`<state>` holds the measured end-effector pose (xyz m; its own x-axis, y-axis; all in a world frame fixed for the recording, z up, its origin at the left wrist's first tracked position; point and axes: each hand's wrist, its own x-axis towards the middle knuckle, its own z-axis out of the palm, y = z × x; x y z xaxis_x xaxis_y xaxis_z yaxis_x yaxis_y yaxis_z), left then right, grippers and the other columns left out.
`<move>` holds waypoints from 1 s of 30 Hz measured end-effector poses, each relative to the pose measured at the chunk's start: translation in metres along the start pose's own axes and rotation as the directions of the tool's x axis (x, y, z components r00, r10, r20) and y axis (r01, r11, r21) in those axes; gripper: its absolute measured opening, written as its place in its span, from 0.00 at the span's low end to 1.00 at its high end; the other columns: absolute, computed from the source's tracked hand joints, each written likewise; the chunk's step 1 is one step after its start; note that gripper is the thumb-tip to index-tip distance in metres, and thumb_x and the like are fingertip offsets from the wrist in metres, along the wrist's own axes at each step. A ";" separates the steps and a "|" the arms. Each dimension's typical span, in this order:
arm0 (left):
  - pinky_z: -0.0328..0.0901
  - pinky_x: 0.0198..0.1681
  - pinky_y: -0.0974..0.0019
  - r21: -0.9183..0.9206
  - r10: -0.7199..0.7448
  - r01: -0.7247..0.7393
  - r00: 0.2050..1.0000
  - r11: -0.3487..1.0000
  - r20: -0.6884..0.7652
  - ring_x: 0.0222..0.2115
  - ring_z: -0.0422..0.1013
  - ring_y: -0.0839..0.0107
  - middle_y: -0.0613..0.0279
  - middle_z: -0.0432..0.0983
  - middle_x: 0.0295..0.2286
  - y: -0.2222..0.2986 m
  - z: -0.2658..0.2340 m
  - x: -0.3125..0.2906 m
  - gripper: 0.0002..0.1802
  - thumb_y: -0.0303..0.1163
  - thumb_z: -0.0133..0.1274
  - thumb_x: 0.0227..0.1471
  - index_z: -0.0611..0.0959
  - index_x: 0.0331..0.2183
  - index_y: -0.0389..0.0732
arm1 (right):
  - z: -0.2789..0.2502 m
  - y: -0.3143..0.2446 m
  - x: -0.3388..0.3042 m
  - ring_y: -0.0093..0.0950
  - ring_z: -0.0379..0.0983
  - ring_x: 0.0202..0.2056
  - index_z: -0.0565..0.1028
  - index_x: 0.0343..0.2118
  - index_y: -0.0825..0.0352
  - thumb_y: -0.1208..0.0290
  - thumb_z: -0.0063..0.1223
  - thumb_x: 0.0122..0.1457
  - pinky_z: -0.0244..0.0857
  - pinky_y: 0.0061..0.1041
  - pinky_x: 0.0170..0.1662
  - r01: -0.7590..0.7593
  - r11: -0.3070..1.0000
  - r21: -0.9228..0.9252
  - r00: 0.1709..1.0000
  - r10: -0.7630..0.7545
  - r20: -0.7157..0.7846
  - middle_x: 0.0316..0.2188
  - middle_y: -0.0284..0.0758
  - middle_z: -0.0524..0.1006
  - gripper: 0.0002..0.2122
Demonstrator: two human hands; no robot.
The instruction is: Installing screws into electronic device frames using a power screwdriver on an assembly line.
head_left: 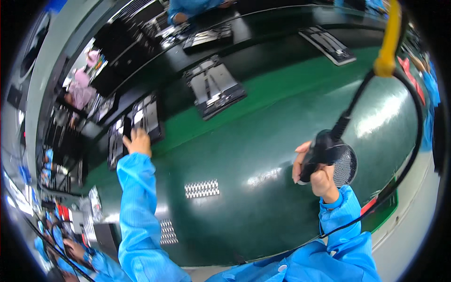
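Note:
My left hand (139, 142), its fingers apart, reaches to the near edge of flat opened electronic units with black frames and silver panels, one (146, 117) beside another (117, 141) at the left of the bench. The fingertips seem to touch that edge, though blur hides the exact contact. On the right, my right hand (321, 181) is closed around a black corded tool (324, 149) that looks like an electric screwdriver. Partly behind that hand lies a round dish (346, 165) with a grid of small dots. The tool's tip is hidden.
More opened units lie along the green line, one at the middle (213, 87) and one at far right (327, 44). Silver strips of small parts (202, 189) rest on the green bench (244, 216). A yellow hanger (388, 47) carries the black cable. Co-workers sit around.

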<state>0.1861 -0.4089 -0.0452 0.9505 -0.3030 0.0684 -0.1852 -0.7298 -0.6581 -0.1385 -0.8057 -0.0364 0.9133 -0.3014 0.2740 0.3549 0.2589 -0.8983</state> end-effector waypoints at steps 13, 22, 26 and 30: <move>0.68 0.33 0.51 -0.501 -0.282 -0.013 0.814 0.865 -0.508 0.26 0.74 0.48 0.51 0.78 0.26 -0.025 -0.061 -0.003 0.21 0.28 0.51 0.28 0.82 0.33 0.43 | -0.001 -0.022 0.014 0.12 0.67 0.18 0.64 0.29 0.70 0.66 0.72 0.39 0.59 0.16 0.18 0.030 0.886 -0.463 0.999 -0.037 -0.007 0.18 0.33 0.75 0.24; 0.68 0.33 0.63 -0.623 -0.381 -0.271 0.595 0.734 -0.708 0.27 0.76 0.57 0.47 0.78 0.25 -0.040 -0.166 -0.116 0.16 0.19 0.53 0.34 0.81 0.33 0.32 | 0.002 -0.020 0.017 0.17 0.67 0.19 0.67 0.29 0.71 0.77 0.62 0.45 0.62 0.20 0.24 0.061 0.953 -0.298 0.997 -0.074 -0.035 0.16 0.38 0.74 0.13; 0.69 0.35 0.65 -0.518 -0.181 -0.625 0.521 0.585 -0.834 0.28 0.76 0.58 0.50 0.78 0.27 0.032 -0.220 -0.150 0.15 0.21 0.58 0.30 0.80 0.29 0.32 | -0.003 -0.051 0.018 0.15 0.66 0.28 0.68 0.29 0.71 0.80 0.63 0.44 0.62 0.17 0.26 0.046 0.980 -0.193 0.982 -0.080 -0.174 0.21 0.30 0.73 0.13; 0.68 0.36 0.62 -0.396 0.018 -0.742 0.481 0.542 -0.877 0.30 0.75 0.56 0.51 0.78 0.29 0.100 -0.241 -0.176 0.21 0.20 0.55 0.25 0.79 0.32 0.34 | -0.030 -0.070 0.017 0.17 0.67 0.13 0.68 0.31 0.68 0.83 0.63 0.44 0.59 0.16 0.16 0.045 0.971 -0.234 0.924 -0.130 -0.359 0.15 0.28 0.71 0.14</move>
<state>-0.0601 -0.5768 0.0575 0.2351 -0.6960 0.6784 -0.9040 -0.4131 -0.1105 -0.1540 -0.8565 0.0210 0.7265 -0.6413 0.2466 0.3392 0.0226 -0.9405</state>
